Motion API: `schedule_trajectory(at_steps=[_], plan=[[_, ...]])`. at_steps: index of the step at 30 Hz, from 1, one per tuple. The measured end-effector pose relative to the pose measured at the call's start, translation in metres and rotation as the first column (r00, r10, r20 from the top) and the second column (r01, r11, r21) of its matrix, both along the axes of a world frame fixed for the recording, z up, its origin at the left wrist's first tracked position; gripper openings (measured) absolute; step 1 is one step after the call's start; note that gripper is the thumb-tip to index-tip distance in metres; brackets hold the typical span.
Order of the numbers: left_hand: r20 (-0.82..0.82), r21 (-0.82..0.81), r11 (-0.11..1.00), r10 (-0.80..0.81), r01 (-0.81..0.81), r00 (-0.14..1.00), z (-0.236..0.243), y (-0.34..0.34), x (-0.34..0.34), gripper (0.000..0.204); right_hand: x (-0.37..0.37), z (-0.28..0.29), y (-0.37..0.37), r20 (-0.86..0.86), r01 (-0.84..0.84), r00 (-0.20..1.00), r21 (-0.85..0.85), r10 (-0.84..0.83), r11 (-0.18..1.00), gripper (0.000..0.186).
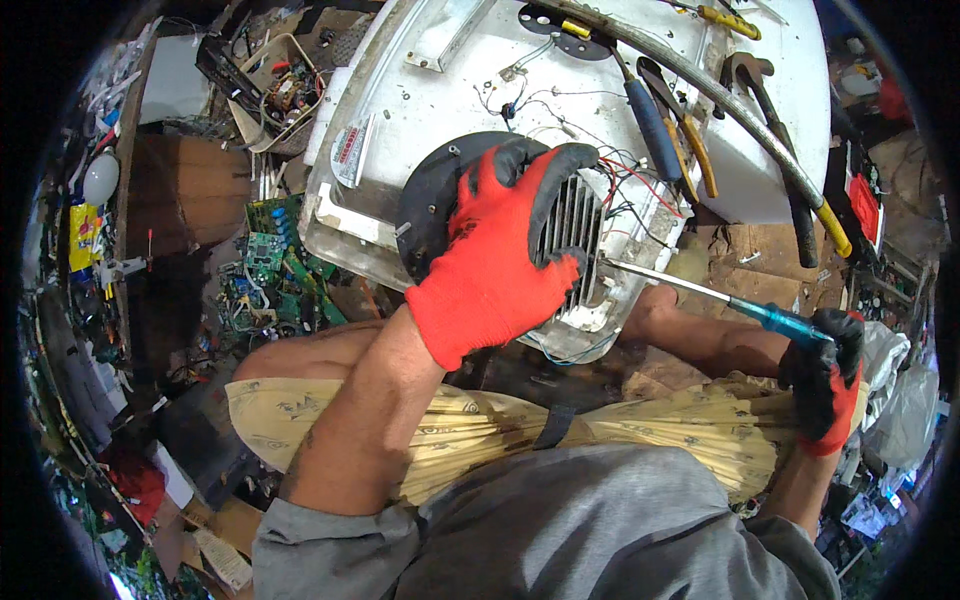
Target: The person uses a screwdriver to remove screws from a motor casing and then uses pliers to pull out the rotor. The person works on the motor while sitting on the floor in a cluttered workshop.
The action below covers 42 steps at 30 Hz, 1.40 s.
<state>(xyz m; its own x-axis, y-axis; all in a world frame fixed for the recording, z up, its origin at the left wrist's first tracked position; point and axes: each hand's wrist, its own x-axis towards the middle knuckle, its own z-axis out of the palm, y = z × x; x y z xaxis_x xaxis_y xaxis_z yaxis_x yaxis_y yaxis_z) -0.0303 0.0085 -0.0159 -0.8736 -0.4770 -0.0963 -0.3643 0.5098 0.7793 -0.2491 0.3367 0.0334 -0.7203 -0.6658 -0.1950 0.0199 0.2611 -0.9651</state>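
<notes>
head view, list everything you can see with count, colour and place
White panel: 1, white, centre to top
Black disc: 1, black, on the panel
Finned metal block: 1, grey, centre
Wires: several, red, black, others, on the panel
Long-shafted screwdriver: 1, teal handle, right
Short screwdriver: 1, dark blue handle, upper right
Pliers: 1, orange handles, beside it
Rod: 1, grey, yellow end, upper right
Hammer-like tool: 1, dark, upper right
Component bin: 1, beige, upper left
Circuit boards: several, green, left
Bulb: 1, white, far left
Shirt: 1, grey, bottom
Left hand: 1, red-and-black glove, gripping the block
Right hand: 1, red-and-black glove, holding the teal-handled screwdriver
</notes>
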Motion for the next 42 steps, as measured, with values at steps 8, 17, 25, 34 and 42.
schedule_trajectory(at_steps=[8,17,25,34,42], plan=[[-0.006,-0.021,1.000,-0.007,0.006,1.000,-0.006,-0.001,-0.001,0.081,0.005,-0.004,-0.002,0.036,0.063,0.997,-0.065,-0.061,0.996,0.033],[-0.017,-0.070,0.996,-0.055,0.054,0.998,-0.003,-0.005,0.000,0.081,0.001,-0.011,0.005,0.006,0.021,1.000,-0.059,-0.020,0.998,0.038],[0.129,-0.330,0.936,-0.083,0.121,0.988,0.030,-0.006,0.002,0.079,0.005,0.000,-0.004,0.093,0.054,0.995,-0.086,-0.046,0.995,0.049],[-0.011,-0.353,0.923,-0.167,0.153,0.986,0.095,-0.030,-0.055,0.037,0.011,0.024,-0.008,0.207,0.050,0.978,-0.068,-0.035,0.996,0.035],[0.383,-0.621,0.299,-0.690,0.724,0.614,0.025,0.012,-0.195,0.067,0.016,0.023,-0.010,0.214,-0.010,0.976,-0.109,0.034,0.994,0.033]])
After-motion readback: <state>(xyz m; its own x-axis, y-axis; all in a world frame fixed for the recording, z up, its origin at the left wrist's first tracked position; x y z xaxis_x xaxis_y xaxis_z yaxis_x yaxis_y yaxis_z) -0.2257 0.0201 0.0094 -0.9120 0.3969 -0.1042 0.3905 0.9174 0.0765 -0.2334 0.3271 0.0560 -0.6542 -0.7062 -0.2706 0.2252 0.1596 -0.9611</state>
